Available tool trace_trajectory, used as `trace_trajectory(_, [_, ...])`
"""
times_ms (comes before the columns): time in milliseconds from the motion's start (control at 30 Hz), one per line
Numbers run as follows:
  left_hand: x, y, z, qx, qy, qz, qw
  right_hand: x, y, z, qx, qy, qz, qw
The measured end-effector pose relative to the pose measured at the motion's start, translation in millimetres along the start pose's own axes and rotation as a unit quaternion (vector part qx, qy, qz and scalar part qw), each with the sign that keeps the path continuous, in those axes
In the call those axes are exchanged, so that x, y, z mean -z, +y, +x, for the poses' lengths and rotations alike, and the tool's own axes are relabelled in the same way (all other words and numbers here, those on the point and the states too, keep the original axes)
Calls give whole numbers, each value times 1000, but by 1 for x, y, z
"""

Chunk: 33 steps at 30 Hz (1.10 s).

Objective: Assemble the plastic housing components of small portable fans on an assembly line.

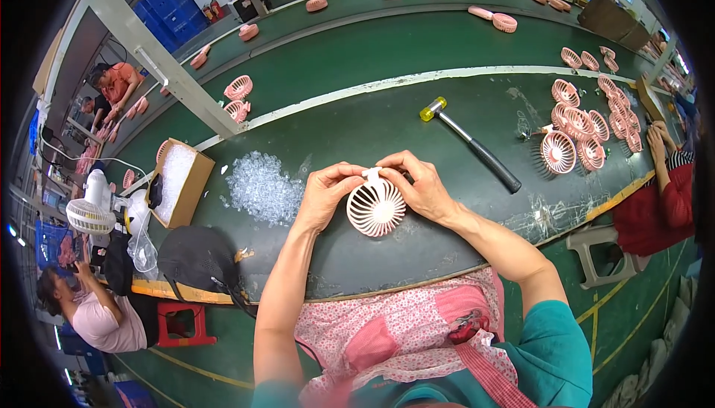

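Note:
Both of my hands hold a round pink fan grille (376,208) just above the green worktable (417,259). My left hand (325,193) grips its left rim, thumb and fingertips meeting at the small tab on top. My right hand (419,183) grips the right rim and pinches the same tab. The grille's ribbed face points toward me.
A heap of small clear plastic parts (261,185) lies left of my hands, beside an open cardboard box (179,182). A yellow-headed mallet (471,142) lies to the right. Several pink grilles (588,121) are stacked far right. A black cap (197,257) rests at the table edge. Other people work around.

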<state>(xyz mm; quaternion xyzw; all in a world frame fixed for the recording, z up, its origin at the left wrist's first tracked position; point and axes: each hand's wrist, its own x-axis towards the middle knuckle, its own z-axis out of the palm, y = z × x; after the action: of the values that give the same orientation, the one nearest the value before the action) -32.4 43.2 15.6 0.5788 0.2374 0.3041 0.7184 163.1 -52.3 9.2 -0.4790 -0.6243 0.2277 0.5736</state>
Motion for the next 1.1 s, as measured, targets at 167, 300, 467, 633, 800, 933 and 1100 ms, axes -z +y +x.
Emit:
trace_trajectory(167, [-6,11,-4,28,12,1,1000,-2,1,5,11,58,-31,998])
trace_trajectory(300, [-18,3,-1,-2,28,5,1000,-2,2,9,55,79,-85,992])
trace_trajectory(467, [-29,-1,1,-16,91,-71,993,-3,-3,10,63,74,-89,991])
trace_trajectory(633, [-20,-7,0,-16,89,-112,990,0,-6,9,56,38,-97,993])
trace_trajectory(800, [-15,-7,0,10,103,-153,983,2,-1,10,65,68,-133,987])
trace_trajectory(933, [-17,-7,0,18,88,-153,984,3,-1,11,69,61,-118,989])
trace_trajectory(1100, [-22,-7,1,32,89,-158,983,4,-2,10,60,43,-136,988])
